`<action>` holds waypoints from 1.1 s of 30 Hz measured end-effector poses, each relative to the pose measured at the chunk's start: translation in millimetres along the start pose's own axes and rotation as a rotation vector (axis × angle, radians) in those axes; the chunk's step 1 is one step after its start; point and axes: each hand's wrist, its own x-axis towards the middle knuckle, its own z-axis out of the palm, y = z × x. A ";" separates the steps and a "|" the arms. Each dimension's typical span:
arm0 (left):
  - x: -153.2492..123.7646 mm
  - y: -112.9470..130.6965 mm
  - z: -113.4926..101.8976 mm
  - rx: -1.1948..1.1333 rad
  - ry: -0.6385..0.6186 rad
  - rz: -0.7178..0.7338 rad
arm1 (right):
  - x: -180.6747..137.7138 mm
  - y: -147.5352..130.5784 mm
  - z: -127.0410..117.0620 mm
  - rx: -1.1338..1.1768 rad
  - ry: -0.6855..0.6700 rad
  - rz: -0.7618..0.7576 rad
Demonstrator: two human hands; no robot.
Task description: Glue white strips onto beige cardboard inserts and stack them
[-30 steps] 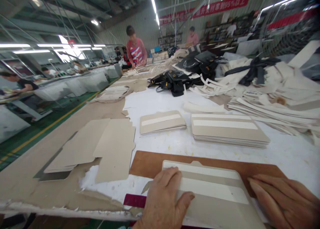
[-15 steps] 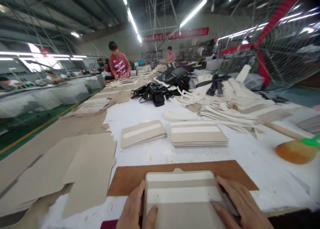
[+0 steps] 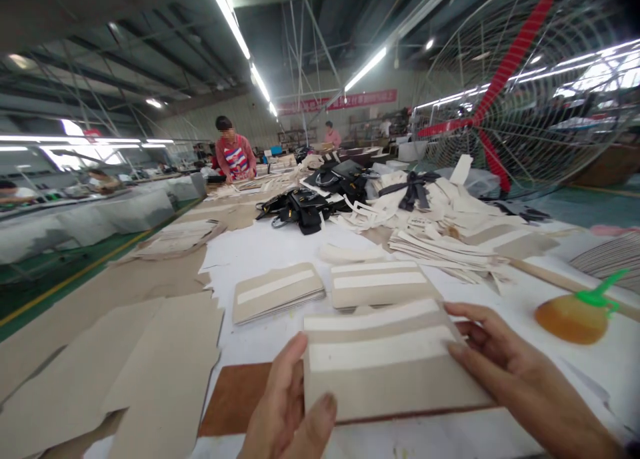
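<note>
Both hands hold a flat, white-banded beige panel, perhaps leather.

Own hands: two
Held panels: at least one
Striped stacks beyond: two
Brown sheets: one
Green-topped bottles: one
Fans: one

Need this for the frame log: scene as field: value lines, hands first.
left hand: at left edge of white-striped beige piece; grip unclear
right hand: holds the piece's right edge, thumb on top
brown sheet: shows left of the piece
beyond piece: left stack, right stack, both white-striped
right side: amber container, green top
background: red-bladed fan
</note>
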 end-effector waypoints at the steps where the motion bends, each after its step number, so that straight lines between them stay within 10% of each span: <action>1: 18.9 6.8 6.4 -0.041 -0.051 -0.010 | 20.5 0.8 -3.6 -0.020 0.020 0.024; 9: 146.1 -22.6 40.0 0.138 -0.036 -0.032 | 130.7 57.8 14.3 -0.255 0.128 0.037; 22: 121.1 -50.1 62.2 0.436 -0.041 -0.031 | 116.1 107.6 41.1 -0.507 0.140 -0.175; 26: 113.1 -49.7 30.7 0.542 0.010 -0.035 | 115.9 100.5 29.6 -0.551 0.225 -0.234; 33: 121.9 -47.6 -95.2 0.754 0.280 -0.149 | 102.5 48.4 33.2 -0.518 0.305 -0.627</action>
